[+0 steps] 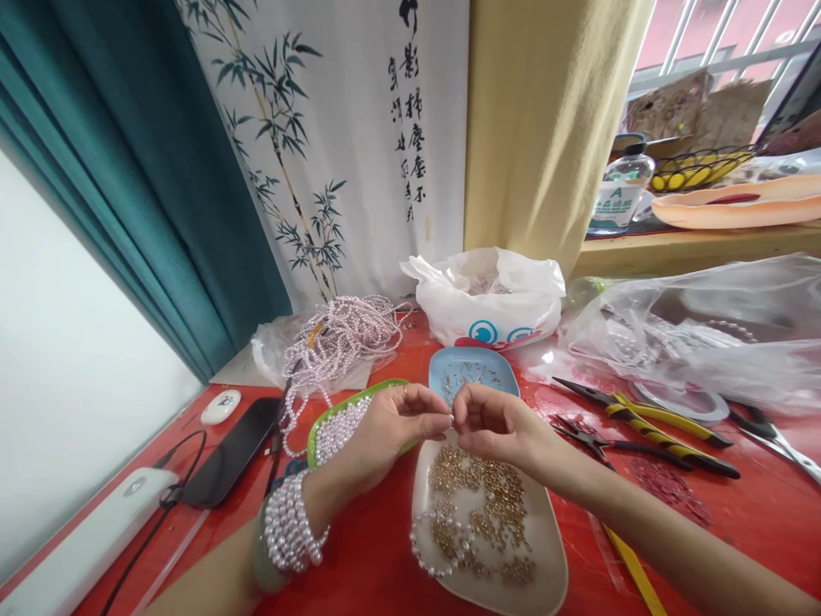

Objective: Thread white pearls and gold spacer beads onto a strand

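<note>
My left hand and my right hand meet fingertip to fingertip above a beige tray of small gold beads. Both pinch a tiny pale bead or finding between thumb and forefinger; what it is exactly is too small to tell. Several strands of pearl beads wrap my left wrist. A short pearl strand lies on the beige tray. A green dish of pearls sits under my left hand, a blue dish of small metal parts behind both hands.
Yellow-handled pliers and dark cutters lie right on the red table. Pearl strings, a white plastic bag and clear bags are behind. A phone and white device are left.
</note>
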Tool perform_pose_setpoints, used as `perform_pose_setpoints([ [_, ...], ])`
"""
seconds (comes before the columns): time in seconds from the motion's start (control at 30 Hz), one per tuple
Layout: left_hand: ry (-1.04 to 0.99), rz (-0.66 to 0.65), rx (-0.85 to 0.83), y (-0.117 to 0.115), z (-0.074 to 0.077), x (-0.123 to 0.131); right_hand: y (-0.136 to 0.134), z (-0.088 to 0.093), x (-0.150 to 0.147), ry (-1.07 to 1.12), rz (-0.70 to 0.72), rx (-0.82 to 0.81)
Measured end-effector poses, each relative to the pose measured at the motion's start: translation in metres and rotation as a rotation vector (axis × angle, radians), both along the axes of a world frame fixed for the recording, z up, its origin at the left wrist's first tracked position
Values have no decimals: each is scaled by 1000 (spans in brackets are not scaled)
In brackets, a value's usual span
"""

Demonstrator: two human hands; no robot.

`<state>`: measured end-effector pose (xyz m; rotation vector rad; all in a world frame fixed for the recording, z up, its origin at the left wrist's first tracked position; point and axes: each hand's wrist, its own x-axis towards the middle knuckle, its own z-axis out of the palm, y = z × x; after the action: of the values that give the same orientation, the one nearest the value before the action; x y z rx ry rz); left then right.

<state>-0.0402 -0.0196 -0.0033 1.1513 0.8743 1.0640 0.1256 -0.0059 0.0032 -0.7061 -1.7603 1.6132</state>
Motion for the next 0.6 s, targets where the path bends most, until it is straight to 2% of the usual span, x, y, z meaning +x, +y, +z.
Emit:
perform_pose_setpoints([
  [0.1, -96, 5, -91, -1, 2, 2, -4, -2, -3, -49, -157, 288],
  [0.23, -142, 27, -153, -1, 3, 3, -5, -7, -3, -147, -393, 835],
  [0.3, -160, 25, -161, -1, 2, 3, -4, -10, -1, -202, -436, 1101],
  [0.37, -167, 25, -157, -1, 0, 2, -3, -14, 1, -262, -417, 1297],
  [0.43, -147, 41, -153, 0, -2, 0, -1, -17, 3, -311, -394, 1412],
  [0.5, -96, 78, -129, 0, -5, -1, 0, -19, 5, -328, -378, 1453],
  [0.6, 55, 128, -30, 0, -6, -2, 0, -21, 5, -367, -342, 1388],
])
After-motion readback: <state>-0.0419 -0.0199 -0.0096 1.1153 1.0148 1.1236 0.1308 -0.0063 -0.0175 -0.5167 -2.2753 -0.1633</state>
